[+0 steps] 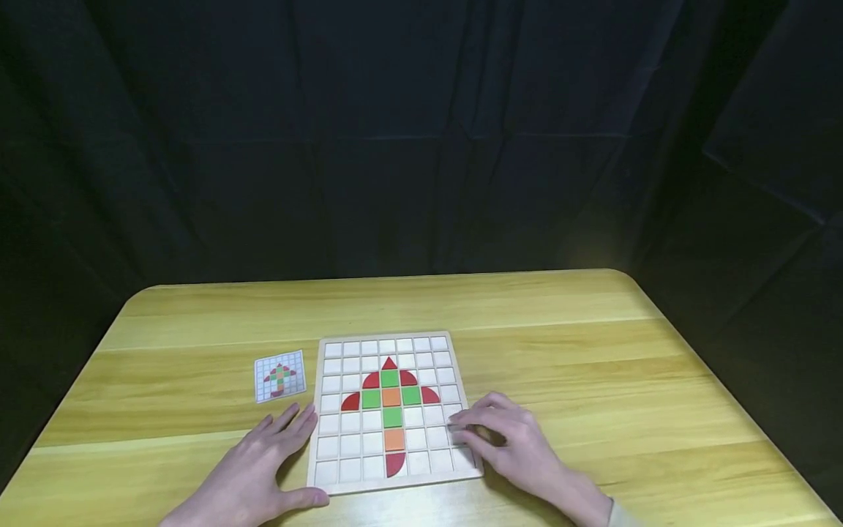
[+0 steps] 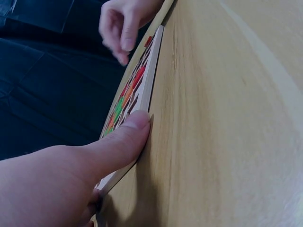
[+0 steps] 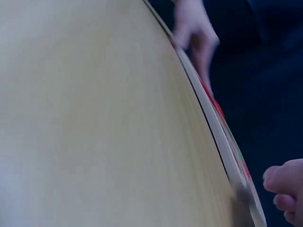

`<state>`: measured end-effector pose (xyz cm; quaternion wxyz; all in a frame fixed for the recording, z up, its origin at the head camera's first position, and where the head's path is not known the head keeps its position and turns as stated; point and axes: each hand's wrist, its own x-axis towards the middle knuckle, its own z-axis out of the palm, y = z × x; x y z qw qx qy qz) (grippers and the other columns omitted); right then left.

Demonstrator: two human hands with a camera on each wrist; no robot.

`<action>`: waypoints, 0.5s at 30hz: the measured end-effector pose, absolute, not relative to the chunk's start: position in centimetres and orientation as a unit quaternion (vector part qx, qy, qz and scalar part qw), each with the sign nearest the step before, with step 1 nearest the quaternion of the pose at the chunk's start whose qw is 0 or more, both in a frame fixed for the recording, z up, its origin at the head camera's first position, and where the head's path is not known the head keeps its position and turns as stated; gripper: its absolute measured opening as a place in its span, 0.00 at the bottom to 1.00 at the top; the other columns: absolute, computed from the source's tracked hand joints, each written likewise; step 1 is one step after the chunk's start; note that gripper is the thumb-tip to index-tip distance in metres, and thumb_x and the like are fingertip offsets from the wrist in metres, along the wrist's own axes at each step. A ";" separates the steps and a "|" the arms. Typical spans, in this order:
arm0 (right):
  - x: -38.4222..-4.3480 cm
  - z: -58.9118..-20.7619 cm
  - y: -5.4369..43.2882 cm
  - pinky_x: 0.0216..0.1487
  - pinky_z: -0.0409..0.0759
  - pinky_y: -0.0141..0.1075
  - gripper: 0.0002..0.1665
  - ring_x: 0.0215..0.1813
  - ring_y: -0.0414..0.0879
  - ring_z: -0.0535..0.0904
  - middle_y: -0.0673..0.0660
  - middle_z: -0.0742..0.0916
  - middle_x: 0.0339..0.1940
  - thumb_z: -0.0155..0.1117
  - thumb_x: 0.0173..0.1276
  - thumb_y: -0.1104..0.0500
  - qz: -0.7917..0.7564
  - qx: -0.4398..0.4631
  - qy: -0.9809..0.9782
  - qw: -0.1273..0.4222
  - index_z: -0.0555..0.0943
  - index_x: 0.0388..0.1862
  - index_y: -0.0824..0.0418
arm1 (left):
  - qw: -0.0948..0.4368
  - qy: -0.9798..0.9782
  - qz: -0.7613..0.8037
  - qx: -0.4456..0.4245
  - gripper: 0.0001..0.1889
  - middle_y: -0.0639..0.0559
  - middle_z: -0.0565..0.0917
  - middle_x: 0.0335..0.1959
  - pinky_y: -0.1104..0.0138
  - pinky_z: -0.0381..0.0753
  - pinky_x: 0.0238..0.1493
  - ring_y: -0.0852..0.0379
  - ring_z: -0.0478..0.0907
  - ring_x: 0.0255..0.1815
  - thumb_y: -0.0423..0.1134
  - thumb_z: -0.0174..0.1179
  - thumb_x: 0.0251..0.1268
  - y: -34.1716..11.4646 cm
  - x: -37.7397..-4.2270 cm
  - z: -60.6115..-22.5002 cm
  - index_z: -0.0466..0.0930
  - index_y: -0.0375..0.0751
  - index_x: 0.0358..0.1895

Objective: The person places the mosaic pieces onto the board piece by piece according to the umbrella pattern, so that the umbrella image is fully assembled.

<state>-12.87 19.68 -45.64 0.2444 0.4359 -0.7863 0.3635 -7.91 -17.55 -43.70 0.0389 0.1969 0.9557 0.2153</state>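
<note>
A square wooden grid board (image 1: 380, 484) lies on the table, with white cells and a rocket-like figure of flat tiles. A red triangle tile (image 1: 389, 363) tops green tiles (image 1: 392, 417), orange tiles (image 1: 394, 439) and red quarter-round tiles (image 1: 395, 463). My left hand (image 1: 263, 461) spreads its fingers along the board's left edge, its thumb at the front left corner. Over the right edge hovers my right hand (image 1: 510, 443), fingers loosely bent, thumb and forefinger apart. Below that hand, the left wrist view shows a red piece (image 2: 148, 41) at the board's edge.
A small pattern card (image 1: 279, 377) with a similar coloured figure lies left of the board. The wooden table (image 1: 560, 344) has rounded far corners. Dark curtains (image 1: 395, 146) hang behind it and along its sides.
</note>
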 end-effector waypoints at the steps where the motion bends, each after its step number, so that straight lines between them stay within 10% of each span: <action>1: -12.9 -45.7 21.0 0.45 0.80 0.20 0.17 0.39 0.39 0.83 0.49 0.89 0.38 0.78 0.51 0.68 0.366 0.413 -0.798 0.241 0.89 0.41 0.57 | 0.036 0.956 0.215 0.198 0.58 0.41 0.68 0.74 0.39 0.68 0.67 0.37 0.65 0.74 0.80 0.60 0.46 -17.6 -7.9 -43.7 0.67 0.38 0.73; 15: -14.0 -46.4 29.5 0.58 0.75 0.20 0.24 0.50 0.40 0.83 0.48 0.88 0.46 0.72 0.57 0.74 0.375 0.326 -0.857 0.136 0.87 0.51 0.54 | 0.062 0.958 0.217 0.178 0.59 0.38 0.66 0.75 0.35 0.72 0.61 0.29 0.65 0.71 0.80 0.61 0.43 -17.5 -7.9 -43.6 0.66 0.41 0.74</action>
